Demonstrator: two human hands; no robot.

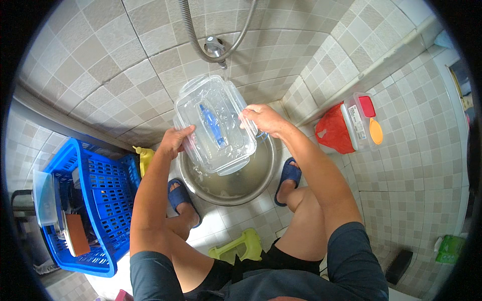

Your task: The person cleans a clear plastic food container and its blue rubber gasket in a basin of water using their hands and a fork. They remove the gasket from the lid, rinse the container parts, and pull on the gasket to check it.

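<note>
A clear plastic container lid (199,146) with side clip flaps is tilted between my two hands, its surface wet and glossy. My left hand (176,140) grips the left edge, thumb on top. On the right edge my right hand (261,118) has hold of the rim. An elongated blue shape (212,126) shows in the lid's middle; whether it lies on it or behind it I cannot tell. Water falls from the wall tap (215,47) at the lid's far end. Beneath is a round stainless steel basin (226,201) of cloudy water, partly hidden by the lid.
A blue plastic basket (109,188) with kitchen items stands at left, beside a yellow bottle (145,160). A metal shower hose (190,32) loops above. At right are a red bag (333,129) and a clear box (357,120). A green plastic stool (250,244) is under me.
</note>
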